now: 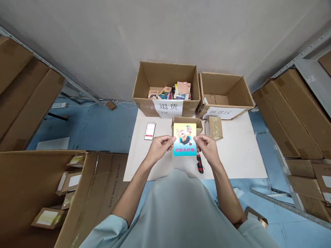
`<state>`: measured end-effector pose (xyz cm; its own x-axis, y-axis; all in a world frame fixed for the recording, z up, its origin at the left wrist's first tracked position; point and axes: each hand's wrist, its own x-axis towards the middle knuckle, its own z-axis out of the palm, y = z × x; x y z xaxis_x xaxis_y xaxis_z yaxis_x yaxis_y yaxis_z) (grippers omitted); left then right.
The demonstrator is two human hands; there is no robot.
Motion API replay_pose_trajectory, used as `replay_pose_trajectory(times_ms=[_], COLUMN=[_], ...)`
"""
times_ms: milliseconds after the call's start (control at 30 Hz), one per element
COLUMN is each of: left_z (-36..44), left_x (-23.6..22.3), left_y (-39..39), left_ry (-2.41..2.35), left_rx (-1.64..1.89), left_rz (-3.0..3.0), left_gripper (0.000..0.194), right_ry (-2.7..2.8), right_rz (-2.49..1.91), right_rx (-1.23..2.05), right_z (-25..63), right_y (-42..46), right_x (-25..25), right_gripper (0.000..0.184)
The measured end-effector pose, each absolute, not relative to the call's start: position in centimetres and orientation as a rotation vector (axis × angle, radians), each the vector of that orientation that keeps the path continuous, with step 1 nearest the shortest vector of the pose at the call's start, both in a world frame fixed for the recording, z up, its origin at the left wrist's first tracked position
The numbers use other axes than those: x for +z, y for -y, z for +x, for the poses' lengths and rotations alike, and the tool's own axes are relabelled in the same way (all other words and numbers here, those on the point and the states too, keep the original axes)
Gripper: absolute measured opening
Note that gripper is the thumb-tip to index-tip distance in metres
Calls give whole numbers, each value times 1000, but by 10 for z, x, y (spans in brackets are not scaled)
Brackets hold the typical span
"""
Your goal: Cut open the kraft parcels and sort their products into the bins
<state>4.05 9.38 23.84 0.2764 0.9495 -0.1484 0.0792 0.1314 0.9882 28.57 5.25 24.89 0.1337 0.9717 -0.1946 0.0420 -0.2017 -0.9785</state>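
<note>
A thin picture book (pixel 184 139) with a yellow-to-blue cover and a cartoon child is held up over the table, its picture and lettering upside down to me. My left hand (pixel 162 145) pinches its left edge, and my right hand (pixel 207 146) pinches the right edge. Just behind the book stands an open small cardboard box (pixel 186 120), partly hidden by it. A taped small carton (pixel 215 127) sits beyond my right hand. Below the book's right corner lies a red and black box cutter (pixel 199 163). To the left of my left hand is a phone (pixel 150 131) with a lit screen.
At the table's (pixel 240 151) back stand a large labelled box (pixel 144 105) with several books and another labelled box (pixel 248 100) with flat cardboard inside. A big carton (pixel 103 186) with small parcels is at lower left. Shelves of boxes (pixel 292 113) flank the right.
</note>
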Motion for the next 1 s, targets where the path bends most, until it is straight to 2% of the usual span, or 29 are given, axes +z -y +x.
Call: replay_pose_trajectory(times_ms=[133,300,400,467,567,700,800,900,1000], left_z=[42,36,30,29,33,41,43,41,39], left_x=[199,142,125,126,149,217,265,266,209], left_y=[-87,-54,-39,-46,-88,-167,-202,-209,-192], left_ry=[-1127,-1265,-1223,-1176,-1129,-1099,-1136,-1146,-1208], left_rx=[836,557,471,490,630,1019,1313,1353,1205], left_rz=[1179,914,899,908,995,1263,1466,1566,1519], left_gripper=[60,73,73,74,73,69,54,49,50], right_ry=[1027,942,850,821,878,987,1019,1065,1122], right_rz=[-1530,-1650,-1686,-1657,-1557,-1305,-1168,-1188,-1321], right_rx=[1274,1493,1564,1572,1496,1267,1116,1105,1298], right_z=[280,267,264,266,272,281,286,296,307], right_y=[-40,-4,8,-1,-45,-120,-150,-154,-133], right_x=[207,127,99,100,133,211,254,247,188], right_gripper=[57,65,67,68,73,84,77,66,62])
